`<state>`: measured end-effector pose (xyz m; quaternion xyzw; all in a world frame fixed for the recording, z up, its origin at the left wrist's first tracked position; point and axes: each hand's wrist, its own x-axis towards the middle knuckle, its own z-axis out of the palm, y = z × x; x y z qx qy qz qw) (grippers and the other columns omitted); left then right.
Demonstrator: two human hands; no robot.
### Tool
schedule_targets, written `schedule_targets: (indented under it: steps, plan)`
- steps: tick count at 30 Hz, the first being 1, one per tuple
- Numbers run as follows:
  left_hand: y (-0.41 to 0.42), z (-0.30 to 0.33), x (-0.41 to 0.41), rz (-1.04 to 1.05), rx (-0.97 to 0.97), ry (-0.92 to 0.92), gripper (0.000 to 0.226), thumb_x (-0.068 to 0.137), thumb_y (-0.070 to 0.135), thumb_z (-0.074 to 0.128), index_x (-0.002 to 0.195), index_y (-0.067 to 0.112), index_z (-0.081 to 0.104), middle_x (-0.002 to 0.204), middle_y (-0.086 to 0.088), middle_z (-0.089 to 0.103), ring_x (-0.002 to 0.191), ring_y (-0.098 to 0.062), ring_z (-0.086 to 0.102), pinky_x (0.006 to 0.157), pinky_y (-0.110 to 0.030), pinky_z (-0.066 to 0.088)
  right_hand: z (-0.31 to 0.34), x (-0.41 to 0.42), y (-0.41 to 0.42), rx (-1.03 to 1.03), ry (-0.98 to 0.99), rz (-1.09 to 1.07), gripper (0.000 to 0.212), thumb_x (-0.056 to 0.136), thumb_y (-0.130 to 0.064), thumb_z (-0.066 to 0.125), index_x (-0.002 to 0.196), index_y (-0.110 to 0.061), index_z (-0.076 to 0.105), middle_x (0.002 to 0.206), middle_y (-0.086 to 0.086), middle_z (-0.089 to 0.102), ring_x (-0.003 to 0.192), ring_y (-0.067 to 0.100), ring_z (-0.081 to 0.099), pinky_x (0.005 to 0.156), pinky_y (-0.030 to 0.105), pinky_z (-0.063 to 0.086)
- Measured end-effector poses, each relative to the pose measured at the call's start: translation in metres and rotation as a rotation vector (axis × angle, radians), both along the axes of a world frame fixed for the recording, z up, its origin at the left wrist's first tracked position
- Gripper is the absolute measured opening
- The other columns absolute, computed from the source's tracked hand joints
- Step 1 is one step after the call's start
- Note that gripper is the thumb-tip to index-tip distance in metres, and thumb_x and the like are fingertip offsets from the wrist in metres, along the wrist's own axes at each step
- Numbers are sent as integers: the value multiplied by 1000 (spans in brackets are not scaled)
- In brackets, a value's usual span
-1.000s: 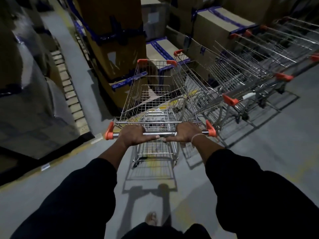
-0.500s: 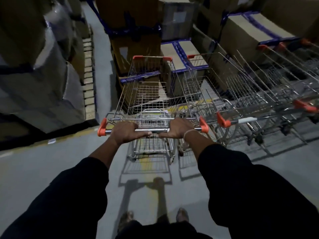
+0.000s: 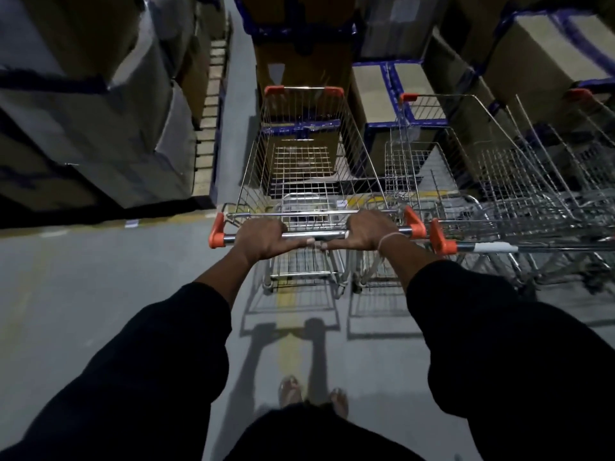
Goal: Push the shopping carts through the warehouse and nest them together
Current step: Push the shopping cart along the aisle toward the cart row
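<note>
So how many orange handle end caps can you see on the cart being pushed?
2: the left end cap sits just outside the left hand, and the right end cap just outside the right hand. The orange corner guards at the basket's front are not counted.

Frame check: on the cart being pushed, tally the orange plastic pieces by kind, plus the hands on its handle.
Orange handle end caps: 2
Orange front corner caps: 2
Hands on the handle: 2, left hand and right hand
Total: 6

warehouse aisle, stacked cardboard boxes [image 3: 376, 104] with blue strapping, pallets [image 3: 209, 104], grey concrete floor [image 3: 100, 277]
</note>
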<state>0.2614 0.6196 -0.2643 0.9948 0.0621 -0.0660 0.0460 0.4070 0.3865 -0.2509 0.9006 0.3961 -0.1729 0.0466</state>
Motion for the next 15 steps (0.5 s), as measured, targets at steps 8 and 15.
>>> schedule_targets:
  steps: [8,15]
  plan:
    - [2,7,-2,-48,-58,-11,89,74,99,19,55,19,51,50,1,47,46,-17,50,55,-25,32,3,-1,2,23,13,17,95,60,-109,33,62,-16,50,61,2,48,54,18,43,74,44,58]
    - [6,5,4,-54,-30,12,84,82,96,30,58,20,55,54,1,53,52,-17,55,56,-27,35,4,1,5,33,-11,32,101,62,-109,34,67,-11,58,65,4,57,61,21,55,77,43,58]
